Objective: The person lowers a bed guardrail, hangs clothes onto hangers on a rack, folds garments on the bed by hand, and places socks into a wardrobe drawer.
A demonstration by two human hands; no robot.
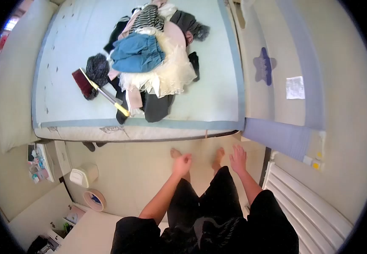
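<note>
My left hand (182, 164) hangs above the floor in front of the bed, its fingers curled inward; whether it holds something small cannot be made out. To its right, my right hand (238, 159) is spread with nothing in it. Neither touches the bed. On the mattress (217, 101) lies a heap of clothes: blue shorts (137, 53) on top, a cream ruffled skirt (177, 72), a striped piece (148, 17) and dark grey trousers (157, 108). A brush with a dark red head (82, 83) lies at the heap's left, its handle pointing toward the bed's front edge.
A cream bin (84, 175) and a round pink-rimmed basin (94, 200) stand on the floor at left. Near them is a small shelf (43, 163) with items. A white radiator (302, 203) stands at lower right. A star sticker (264, 66) marks the right wall.
</note>
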